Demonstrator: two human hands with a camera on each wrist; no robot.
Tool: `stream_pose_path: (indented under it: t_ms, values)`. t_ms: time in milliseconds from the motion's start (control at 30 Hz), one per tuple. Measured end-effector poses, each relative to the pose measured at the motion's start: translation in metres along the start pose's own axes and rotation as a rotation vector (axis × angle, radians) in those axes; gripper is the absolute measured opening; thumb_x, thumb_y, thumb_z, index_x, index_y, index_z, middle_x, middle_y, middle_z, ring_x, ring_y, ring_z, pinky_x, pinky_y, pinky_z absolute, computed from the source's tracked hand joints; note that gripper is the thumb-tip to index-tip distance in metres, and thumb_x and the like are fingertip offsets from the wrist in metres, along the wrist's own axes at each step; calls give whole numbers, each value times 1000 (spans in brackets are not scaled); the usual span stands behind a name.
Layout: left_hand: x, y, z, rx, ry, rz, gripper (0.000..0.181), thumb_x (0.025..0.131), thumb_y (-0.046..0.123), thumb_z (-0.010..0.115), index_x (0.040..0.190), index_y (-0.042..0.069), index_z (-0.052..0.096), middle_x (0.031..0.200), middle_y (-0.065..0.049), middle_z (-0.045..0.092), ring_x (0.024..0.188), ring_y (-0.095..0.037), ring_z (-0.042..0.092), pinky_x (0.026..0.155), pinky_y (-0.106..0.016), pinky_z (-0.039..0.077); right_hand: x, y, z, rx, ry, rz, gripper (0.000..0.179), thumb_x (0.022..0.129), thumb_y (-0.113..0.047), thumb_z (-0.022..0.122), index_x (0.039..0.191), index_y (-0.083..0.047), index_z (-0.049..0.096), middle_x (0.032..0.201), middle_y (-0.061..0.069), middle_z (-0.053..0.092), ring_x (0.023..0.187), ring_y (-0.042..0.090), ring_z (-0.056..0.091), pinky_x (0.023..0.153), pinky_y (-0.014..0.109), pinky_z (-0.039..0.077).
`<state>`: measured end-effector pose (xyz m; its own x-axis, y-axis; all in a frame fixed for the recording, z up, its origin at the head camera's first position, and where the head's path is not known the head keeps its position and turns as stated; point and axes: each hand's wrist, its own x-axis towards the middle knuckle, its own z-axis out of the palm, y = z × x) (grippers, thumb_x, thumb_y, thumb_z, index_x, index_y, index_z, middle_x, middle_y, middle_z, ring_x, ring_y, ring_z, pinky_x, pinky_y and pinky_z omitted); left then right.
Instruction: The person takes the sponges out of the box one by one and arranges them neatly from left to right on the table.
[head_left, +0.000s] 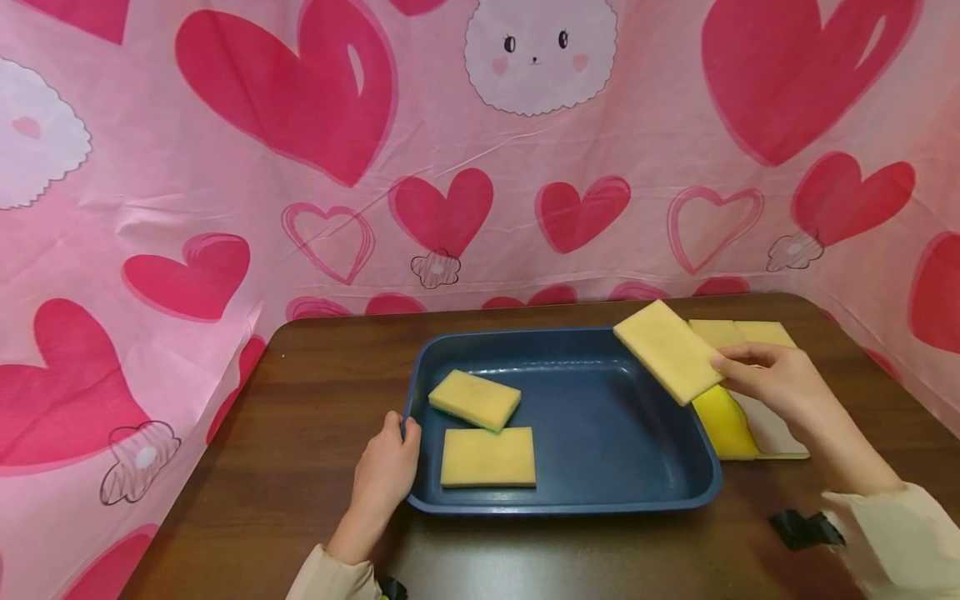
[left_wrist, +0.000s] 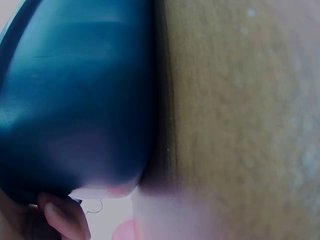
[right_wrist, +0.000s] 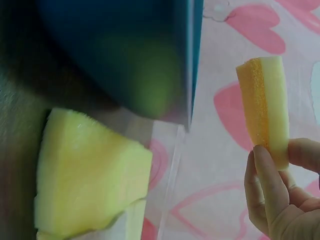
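Observation:
My right hand [head_left: 780,387] pinches a yellow sponge [head_left: 667,350] by one end, raised over the right rim of a dark blue rectangular pan [head_left: 592,417]. In the right wrist view the held sponge [right_wrist: 262,107] shows its edge, pale on one side and darker orange on the other, between thumb and fingers. My left hand [head_left: 386,462] grips the pan's left rim. Inside the pan, at its left, one sponge [head_left: 475,400] lies askew behind another sponge [head_left: 489,457] that lies squarely. The left wrist view shows the pan's outer wall [left_wrist: 80,100] close up, with curled fingers at its edge.
Right of the pan lies an opened yellow package [head_left: 723,425] with more sponges [head_left: 757,333] at its far end. All this stands on a brown wooden table [head_left: 330,375]. A pink cloth [head_left: 510,150] printed with hearts hangs behind and at both sides.

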<state>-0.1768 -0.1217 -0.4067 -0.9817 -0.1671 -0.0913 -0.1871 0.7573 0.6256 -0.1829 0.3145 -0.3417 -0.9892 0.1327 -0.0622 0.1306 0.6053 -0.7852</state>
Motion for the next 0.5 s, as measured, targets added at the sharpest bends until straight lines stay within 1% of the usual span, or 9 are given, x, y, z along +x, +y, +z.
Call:
stream_pose_path:
  t_ms: [200, 333, 500]
  values:
    - [1, 0, 1, 12, 0, -3, 32, 99, 34, 32, 91, 5, 45, 63, -8, 40, 59, -22, 48, 52, -31, 32, -2, 13, -9, 61, 10, 47, 67, 94, -37, 56, 130, 17, 43, 81, -25, 53, 69, -9, 61, 65, 16, 53]
    - [1, 1, 1, 7, -2, -4, 32, 99, 34, 32, 91, 5, 45, 63, -7, 39, 58, -22, 48, 52, -31, 32, -3, 23, -16, 86, 19, 69, 69, 93, -39, 56, 132, 16, 42, 80, -29, 51, 70, -10, 61, 65, 16, 53]
    - [0, 1, 1, 5, 0, 0, 31, 99, 33, 33, 91, 5, 45, 63, -7, 39, 58, -22, 47, 52, -31, 32, -5, 35, -20, 85, 51, 79, 70, 93, -41, 55, 132, 16, 41, 78, -31, 53, 70, -9, 59, 64, 15, 52]
